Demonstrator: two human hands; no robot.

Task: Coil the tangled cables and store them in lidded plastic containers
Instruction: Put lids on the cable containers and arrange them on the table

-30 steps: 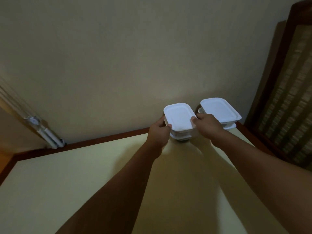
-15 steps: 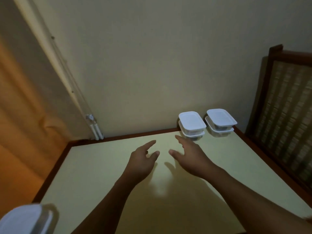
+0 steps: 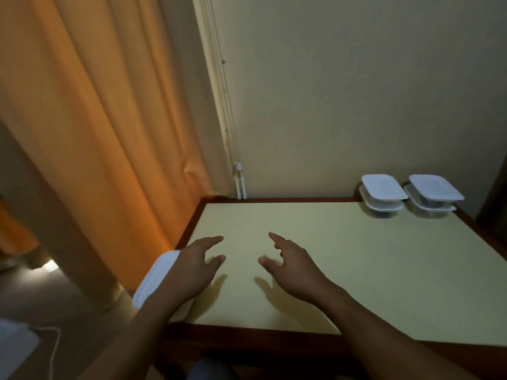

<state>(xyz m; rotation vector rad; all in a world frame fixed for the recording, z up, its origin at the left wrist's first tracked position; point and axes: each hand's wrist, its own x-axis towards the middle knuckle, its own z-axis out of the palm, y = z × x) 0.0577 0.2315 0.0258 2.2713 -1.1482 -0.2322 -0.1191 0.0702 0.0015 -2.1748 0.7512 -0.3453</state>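
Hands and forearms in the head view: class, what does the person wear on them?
Nothing visible. The left hand and right hand are bare, without gloves; the left forearm and right forearm show no sleeve, watch or bracelet in view.

Orange curtain (image 3: 96, 119) fills the left half of the frame; plain cream wall (image 3: 356, 91) fills the upper right. 1 thin white pipe (image 3: 219, 78) runs down between them. Pale yellow table (image 3: 384, 270), dark wooden rim, lower right. Dim floor (image 3: 41, 297), lower left.
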